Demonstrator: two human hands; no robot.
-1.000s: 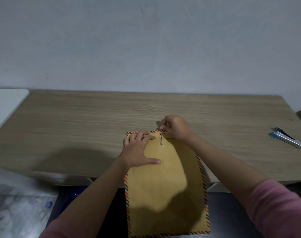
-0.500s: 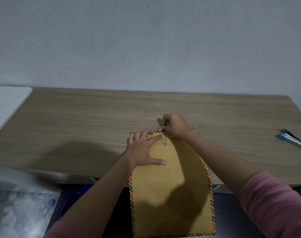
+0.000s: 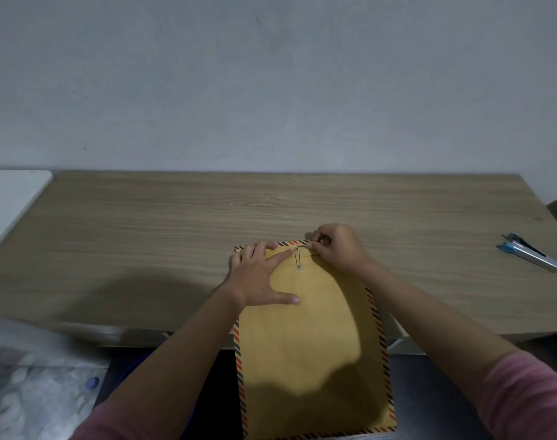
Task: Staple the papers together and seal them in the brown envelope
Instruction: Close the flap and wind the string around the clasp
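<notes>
Here, near to far:

Envelope edge: the brown envelope (image 3: 309, 344) lies lengthwise at lower centre of the frame, its near half hanging past the front edge of the table (image 3: 144, 233) towards the person; a striped border runs round it.

Envelope contents: the flap is folded down at the far end, so whether the papers are inside cannot be told.

Fastener: a string (image 3: 298, 257) runs between two small studs at the flap, upper centre of the envelope.

Left hand: the left hand (image 3: 258, 274) lies flat on the envelope's far left part, fingers straight and spread, thumb out to the right, forefinger tip just beside the string; it presses and grasps nothing.

Right hand: the right hand (image 3: 340, 246) sits at the envelope's far right corner, fingers curled, pinching the string end at the upper stud.

Open room: bare wood spreads wide left of the hands and behind them to the wall.

Stapler: a blue and silver stapler (image 3: 529, 252) lies at the right of the frame, well apart from the envelope.
</notes>
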